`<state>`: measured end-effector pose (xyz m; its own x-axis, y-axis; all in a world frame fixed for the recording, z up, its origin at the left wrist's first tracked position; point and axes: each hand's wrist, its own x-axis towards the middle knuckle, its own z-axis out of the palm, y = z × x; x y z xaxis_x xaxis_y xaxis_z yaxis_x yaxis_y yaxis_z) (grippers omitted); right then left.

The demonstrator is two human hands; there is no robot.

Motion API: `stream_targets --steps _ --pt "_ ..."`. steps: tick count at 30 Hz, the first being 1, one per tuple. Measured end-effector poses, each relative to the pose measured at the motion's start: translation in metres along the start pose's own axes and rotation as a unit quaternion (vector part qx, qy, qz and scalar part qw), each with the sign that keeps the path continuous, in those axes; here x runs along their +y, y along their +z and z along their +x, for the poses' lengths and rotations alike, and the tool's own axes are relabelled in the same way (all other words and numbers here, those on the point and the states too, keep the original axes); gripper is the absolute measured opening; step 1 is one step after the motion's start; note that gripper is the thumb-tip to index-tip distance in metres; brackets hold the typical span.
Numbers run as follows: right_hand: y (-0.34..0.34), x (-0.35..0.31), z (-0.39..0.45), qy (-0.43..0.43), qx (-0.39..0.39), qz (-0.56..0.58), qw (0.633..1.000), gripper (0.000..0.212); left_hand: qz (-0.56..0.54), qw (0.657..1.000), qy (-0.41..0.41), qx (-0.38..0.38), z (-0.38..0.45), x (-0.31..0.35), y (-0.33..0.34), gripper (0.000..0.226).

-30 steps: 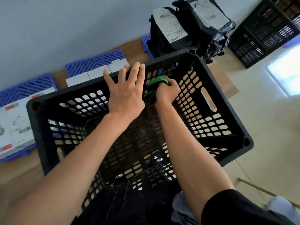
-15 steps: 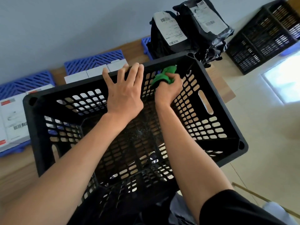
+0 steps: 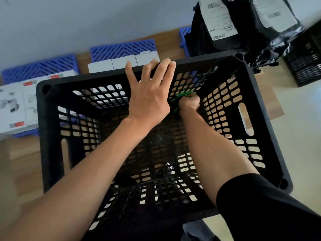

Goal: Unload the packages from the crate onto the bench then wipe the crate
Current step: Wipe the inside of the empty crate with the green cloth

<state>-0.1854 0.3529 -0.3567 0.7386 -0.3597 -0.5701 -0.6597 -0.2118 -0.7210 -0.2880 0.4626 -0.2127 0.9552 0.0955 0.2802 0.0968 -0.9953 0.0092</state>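
Beyond the crate's [image 3: 257, 105] far rim, on the bench [image 3: 20, 153], white boxes [image 3: 121, 64] lie on blue grids [image 3: 121, 49]; more white boxes [image 3: 15, 108] lie off its far left corner. Black bagged packages [image 3: 231, 25] with white labels are piled just past its far right corner, close against the rim. A second black crate [image 3: 305, 63] stands on the pale floor to the right of them.

The crate sits on the bench with its right side over the bench edge, above the floor. Its inside holds no packages, only the two forearms, and the slotted bottom shows bare between them.

The left hand [image 3: 149, 94] lies flat over the far rim, fingers straight and spread, tips hooked just over the top edge. The right hand [image 3: 188, 102] is down inside, near the far right corner, fist clenched round a green cloth [image 3: 180, 97] pressed against the far wall. The two hands are just beside each other, not touching.
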Motion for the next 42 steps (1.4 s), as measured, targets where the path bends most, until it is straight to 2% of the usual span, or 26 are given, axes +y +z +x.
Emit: stream_targets --steps 4,7,10,13,16,20,25,28,30,34,37,40,42 --pt "-0.009 -0.001 -0.01 0.021 -0.014 0.045 0.999 0.03 -0.001 1.0 -0.007 -0.006 0.0 0.0 0.001 0.079" --pt "-0.02 -0.01 -0.017 0.046 0.005 0.129 0.991 0.026 -0.002 1.0 -0.006 -0.006 0.0 0.001 0.0 0.079" --pt "-0.032 -0.031 -0.025 0.088 0.021 0.244 0.965 0.022 -0.006 1.0 -0.003 -0.002 0.0 -0.001 0.001 0.079" --pt "-0.047 -0.052 -0.038 0.06 0.027 0.299 0.952 0.021 -0.011 1.0 0.001 -0.007 -0.001 -0.002 0.0 0.08" --pt "-0.06 -0.074 -0.049 0.002 0.054 0.296 0.954 0.025 -0.022 1.0 0.003 -0.015 -0.001 -0.002 -0.003 0.08" --pt "-0.069 -0.086 -0.066 -0.083 0.051 0.319 0.943 0.035 -0.031 0.999 0.006 -0.021 -0.001 -0.003 -0.005 0.08" --pt "-0.087 -0.091 -0.081 -0.216 0.038 0.211 0.953 0.038 -0.041 0.999 0.003 -0.028 -0.002 -0.003 -0.008 0.08" --pt "-0.108 -0.087 -0.081 -0.242 0.006 0.081 0.967 0.042 -0.045 0.998 0.001 -0.037 -0.005 -0.002 -0.011 0.084" --pt "-0.121 -0.081 -0.08 -0.279 -0.009 -0.02 0.96 0.046 -0.048 0.998 0.003 -0.046 -0.008 -0.002 -0.013 0.085" --pt "-0.144 -0.069 -0.081 -0.366 -0.026 -0.128 0.921 0.054 -0.076 0.995 -0.008 -0.065 -0.018 0.005 -0.018 0.078" --pt "-0.161 -0.066 -0.078 -0.425 -0.027 -0.204 0.882 0.054 -0.145 0.986 -0.022 -0.08 -0.041 0.024 -0.022 0.068" --pt "-0.173 -0.071 -0.073 -0.486 -0.028 -0.274 0.829 0.053 -0.239 0.962 -0.008 -0.133 -0.068 0.052 -0.026 0.055" --pt "-0.176 -0.076 -0.069 -0.502 -0.027 -0.304 0.809 0.054 -0.29 0.943 -0.008 -0.165 -0.08 0.069 -0.026 0.05"
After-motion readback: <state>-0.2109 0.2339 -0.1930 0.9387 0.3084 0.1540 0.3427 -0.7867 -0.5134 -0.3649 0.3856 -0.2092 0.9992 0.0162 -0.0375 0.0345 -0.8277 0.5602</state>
